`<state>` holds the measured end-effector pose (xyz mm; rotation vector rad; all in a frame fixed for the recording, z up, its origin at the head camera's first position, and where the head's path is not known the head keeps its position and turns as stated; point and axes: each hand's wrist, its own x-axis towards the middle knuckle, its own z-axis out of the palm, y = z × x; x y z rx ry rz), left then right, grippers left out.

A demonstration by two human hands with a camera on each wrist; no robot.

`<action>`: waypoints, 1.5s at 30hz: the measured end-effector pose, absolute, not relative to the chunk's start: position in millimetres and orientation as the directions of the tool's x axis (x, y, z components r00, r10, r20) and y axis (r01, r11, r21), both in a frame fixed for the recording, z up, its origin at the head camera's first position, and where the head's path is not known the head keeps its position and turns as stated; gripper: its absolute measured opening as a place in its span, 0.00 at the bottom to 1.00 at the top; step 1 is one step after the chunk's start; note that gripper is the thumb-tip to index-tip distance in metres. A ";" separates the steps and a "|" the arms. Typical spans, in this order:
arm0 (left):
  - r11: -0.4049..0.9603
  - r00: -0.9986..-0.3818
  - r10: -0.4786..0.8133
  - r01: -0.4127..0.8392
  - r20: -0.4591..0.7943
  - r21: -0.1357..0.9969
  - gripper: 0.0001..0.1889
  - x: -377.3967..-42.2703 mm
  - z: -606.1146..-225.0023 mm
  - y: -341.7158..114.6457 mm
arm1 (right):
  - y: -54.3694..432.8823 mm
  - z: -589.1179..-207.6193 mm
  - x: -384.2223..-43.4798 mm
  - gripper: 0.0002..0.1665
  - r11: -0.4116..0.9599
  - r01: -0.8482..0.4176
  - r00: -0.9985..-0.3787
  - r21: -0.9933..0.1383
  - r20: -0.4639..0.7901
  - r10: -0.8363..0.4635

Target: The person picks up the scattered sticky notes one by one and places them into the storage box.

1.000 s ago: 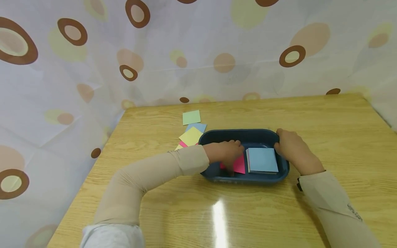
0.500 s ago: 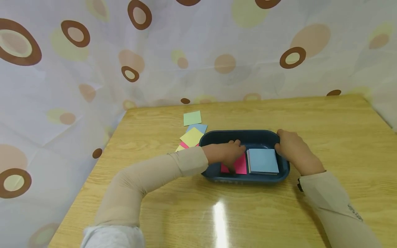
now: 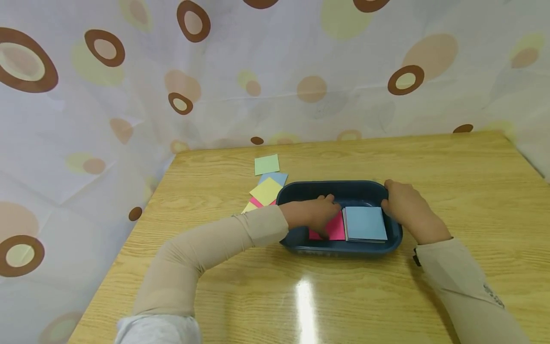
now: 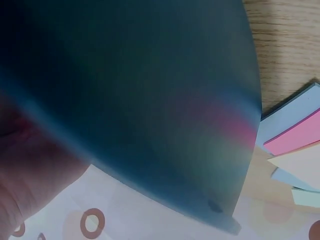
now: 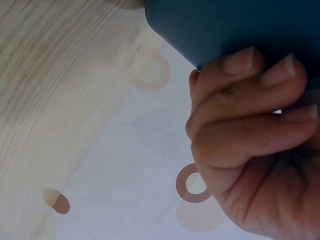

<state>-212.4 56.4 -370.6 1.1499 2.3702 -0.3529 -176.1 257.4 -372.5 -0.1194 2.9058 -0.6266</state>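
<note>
A dark blue oval plastic tub (image 3: 335, 250) sits on the table. My right hand (image 3: 408, 210) grips its right end, and the right wrist view shows the fingers (image 5: 235, 100) curled against the tub wall. My left hand (image 3: 311, 212) reaches over the left end into the tub. Its thumb and fingers hold a pink stack of sticky notes (image 3: 335, 229) by the edges, partly covering it. Right beside the pink lies a thicker stack topped by a light blue sticky note (image 3: 366, 223). In the left wrist view, the tub wall (image 4: 130, 100) hides most of the left hand (image 4: 35, 175).
Loose sticky notes lie on the table left of the tub: a green one (image 3: 267, 165), a blue one (image 3: 275, 178), a yellow one (image 3: 266, 191) and a pink one (image 3: 255, 202), partly overlapping. A patterned sheet (image 3: 275, 110) stands behind the wooden table (image 3: 240, 296).
The pink sticky notes have slid slightly right, up against the blue-topped stack, with my left hand over them. My right hand keeps its hold on the tub's end.
</note>
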 end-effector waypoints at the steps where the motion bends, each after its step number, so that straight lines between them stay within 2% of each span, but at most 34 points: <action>1: 0.615 -0.534 0.667 0.788 -0.520 -0.021 0.39 -212.5 -371.2 56.3 | 257.4 -372.5 -176.2 0.26 0.910 -0.044 -0.983 -0.413 -0.143 -0.112; 9: 0.596 -0.518 0.693 0.803 -0.502 -0.006 0.36 -213.4 -373.9 55.0 | 257.9 -373.7 -176.5 0.26 0.909 -0.045 -0.985 -0.415 -0.136 -0.111; 19: 0.590 -0.511 0.708 0.807 -0.487 0.010 0.37 -219.0 -368.2 48.6 | 258.1 -374.2 -174.8 0.25 0.906 -0.053 -0.985 -0.420 -0.129 -0.117; 26: 0.632 -0.508 0.735 0.752 -0.449 0.184 0.36 -229.7 -355.3 30.0 | 257.4 -373.3 -174.8 0.25 0.906 -0.057 -0.986 -0.419 -0.118 -0.117; 30: 0.623 -0.514 0.774 0.724 -0.370 0.296 0.31 -236.9 -346.9 14.3 | 257.9 -373.6 -174.9 0.26 0.906 -0.057 -0.986 -0.419 -0.120 -0.117; 34: 0.626 -0.588 0.776 0.668 -0.230 0.402 0.26 -246.4 -336.0 -11.9 | 256.2 -374.8 -175.9 0.27 0.904 -0.059 -0.984 -0.423 -0.129 -0.124; 38: 0.675 -0.726 0.679 0.562 -0.106 0.478 0.20 -259.5 -330.1 -41.6 | 256.3 -374.3 -175.3 0.27 0.902 -0.069 -0.983 -0.426 -0.123 -0.133; 42: 0.762 -0.850 0.518 0.408 -0.094 0.502 0.18 -274.6 -339.9 -68.7 | 256.9 -373.4 -175.7 0.27 0.902 -0.085 -0.982 -0.423 -0.115 -0.147; 45: 0.827 -0.898 0.419 0.316 -0.135 0.465 0.19 -284.0 -357.6 -82.4 | 256.0 -373.6 -176.5 0.27 0.902 -0.088 -0.981 -0.422 -0.121 -0.152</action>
